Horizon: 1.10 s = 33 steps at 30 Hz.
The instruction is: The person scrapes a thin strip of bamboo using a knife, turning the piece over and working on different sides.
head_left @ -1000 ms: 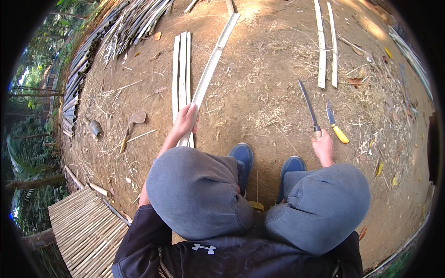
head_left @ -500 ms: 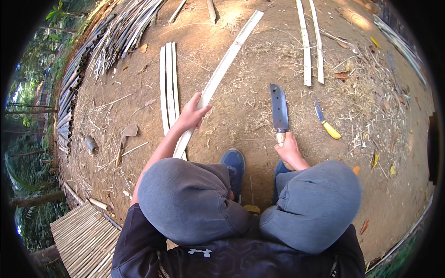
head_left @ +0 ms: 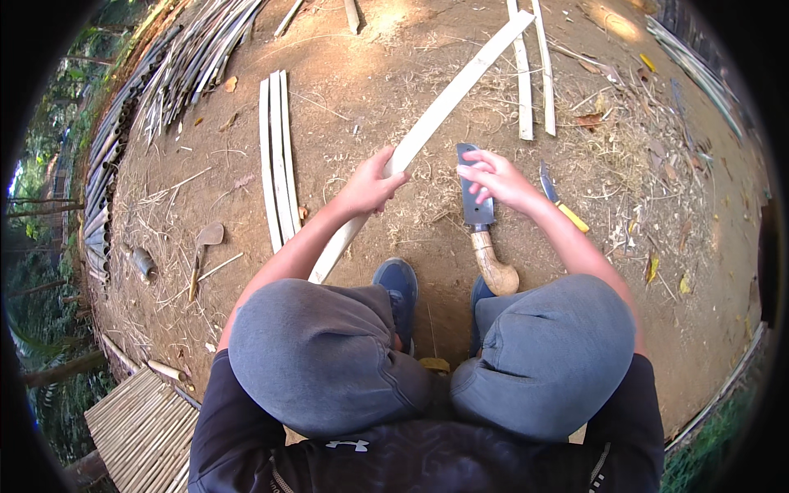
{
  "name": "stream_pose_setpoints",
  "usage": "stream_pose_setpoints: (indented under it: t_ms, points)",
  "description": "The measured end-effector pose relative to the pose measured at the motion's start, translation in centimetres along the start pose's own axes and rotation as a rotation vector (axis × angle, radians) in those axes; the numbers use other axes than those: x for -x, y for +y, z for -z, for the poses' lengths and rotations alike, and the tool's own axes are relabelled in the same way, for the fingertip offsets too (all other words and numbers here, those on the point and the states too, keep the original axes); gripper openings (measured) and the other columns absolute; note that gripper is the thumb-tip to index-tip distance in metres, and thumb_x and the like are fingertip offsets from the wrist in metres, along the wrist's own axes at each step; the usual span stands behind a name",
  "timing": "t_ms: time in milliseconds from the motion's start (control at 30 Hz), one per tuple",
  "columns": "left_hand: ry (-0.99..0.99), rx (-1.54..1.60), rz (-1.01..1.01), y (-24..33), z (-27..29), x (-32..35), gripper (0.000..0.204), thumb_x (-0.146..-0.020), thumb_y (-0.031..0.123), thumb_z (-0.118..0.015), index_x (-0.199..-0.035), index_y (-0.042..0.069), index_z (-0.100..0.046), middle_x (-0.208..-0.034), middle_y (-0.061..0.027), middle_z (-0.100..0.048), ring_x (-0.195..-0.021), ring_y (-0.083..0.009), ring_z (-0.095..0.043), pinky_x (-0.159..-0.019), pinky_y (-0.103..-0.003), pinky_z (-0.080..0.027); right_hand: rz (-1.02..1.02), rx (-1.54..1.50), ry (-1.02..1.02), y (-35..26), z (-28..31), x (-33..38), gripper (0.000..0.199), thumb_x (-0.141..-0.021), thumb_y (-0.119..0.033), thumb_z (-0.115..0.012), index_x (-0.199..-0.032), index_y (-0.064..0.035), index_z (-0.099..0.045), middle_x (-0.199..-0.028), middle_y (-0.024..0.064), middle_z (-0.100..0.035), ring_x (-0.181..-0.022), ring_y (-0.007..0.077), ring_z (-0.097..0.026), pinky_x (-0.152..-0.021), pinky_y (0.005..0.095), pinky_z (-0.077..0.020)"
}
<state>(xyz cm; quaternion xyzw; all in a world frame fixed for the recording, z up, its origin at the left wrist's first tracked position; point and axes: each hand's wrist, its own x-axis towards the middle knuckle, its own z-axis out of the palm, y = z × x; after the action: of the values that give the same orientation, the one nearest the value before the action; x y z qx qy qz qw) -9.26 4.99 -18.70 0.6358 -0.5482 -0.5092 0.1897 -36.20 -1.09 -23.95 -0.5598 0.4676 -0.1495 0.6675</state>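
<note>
My left hand (head_left: 370, 185) is shut around a long pale bamboo strip (head_left: 460, 90) that slants from beside my left knee up to the far right. My right hand (head_left: 497, 177) rests with fingers spread on the blade of a machete (head_left: 477, 215). The machete lies flat on the dirt, its wooden handle (head_left: 496, 267) pointing back toward my right shoe. The hand does not grip it. I am squatting, with both grey-clad knees filling the lower middle of the view.
Three split bamboo strips (head_left: 275, 156) lie side by side to my left and two more (head_left: 534, 82) ahead on the right. A yellow-handled knife (head_left: 565, 212) lies right of the machete. Bamboo poles (head_left: 177, 74) are stacked far left, with a slatted bamboo panel (head_left: 140, 427) behind me.
My right hand brought the machete in from the right, held it upright by the handle, then laid it down and moved onto the blade. My left hand kept hold of the strip.
</note>
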Motion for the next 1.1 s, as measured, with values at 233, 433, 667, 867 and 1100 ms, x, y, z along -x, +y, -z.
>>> stream_pose_setpoints:
  t_ms: [233,433,667,867,1100]
  points:
    - [-0.175,0.085,-0.085,0.4,-1.9,-0.7,0.043,-0.099,0.029,-0.056,-0.133,0.003,-0.052,-0.066,0.0008,-0.05,-0.043,-0.0089,-0.047,-0.039,-0.026,-0.04,0.243,-0.591,-0.216,-2.4,-3.6,-1.2,0.045,-0.103,-0.023,-0.059,-0.141,-0.0026,-0.047,-0.126,0.0114,-0.063,-0.115,0.0185,-0.062,-0.089,0.0335,-0.0553]
    - [-0.166,0.026,-0.082,0.9,-1.9,0.1,0.058,-0.097,0.036,-0.066,-0.143,0.005,-0.05,-0.077,-0.0009,-0.057,-0.053,-0.0079,-0.052,-0.049,-0.026,-0.046,0.318,-0.658,-0.08,-1.0,-2.1,-1.2,0.037,-0.104,-0.019,-0.057,-0.135,-0.0018,-0.049,-0.126,0.0155,-0.065,-0.111,0.0212,-0.066,-0.092,0.0351,-0.0561]
    - [-0.12,0.058,-0.195,-0.3,-0.8,-0.5,0.061,-0.089,0.027,-0.078,-0.143,0.007,-0.055,-0.095,-0.0064,-0.071,-0.07,-0.0085,-0.061,-0.063,-0.027,-0.051,0.404,-0.629,0.012,-1.5,0.9,-1.3,0.041,-0.102,-0.022,-0.06,-0.136,-0.0007,-0.049,-0.127,0.018,-0.064,-0.112,0.0228,-0.066,-0.096,0.0353,-0.056]
    - [0.084,-0.01,-0.272,-0.6,-0.7,-0.2,0.055,-0.082,0.032,-0.084,-0.129,0.008,-0.068,-0.107,-0.0112,-0.076,-0.087,-0.0136,-0.071,-0.078,-0.03,-0.056,0.451,-0.633,0.031,-1.9,1.7,-0.9,0.039,-0.102,-0.02,-0.059,-0.134,-0.0005,-0.051,-0.128,0.0191,-0.063,-0.117,0.0255,-0.063,-0.097,0.0363,-0.0557]
    - [0.099,0.028,-0.203,-0.6,-0.1,-0.2,0.053,-0.079,0.028,-0.086,-0.126,0.007,-0.07,-0.1,-0.0119,-0.076,-0.082,-0.0112,-0.069,-0.073,-0.029,-0.054,0.456,-0.665,0.05,-1.4,2.4,-0.2,0.036,-0.102,-0.017,-0.059,-0.134,-0.0019,-0.052,-0.13,0.019,-0.062,-0.119,0.0265,-0.062,-0.1,0.0393,-0.0543]
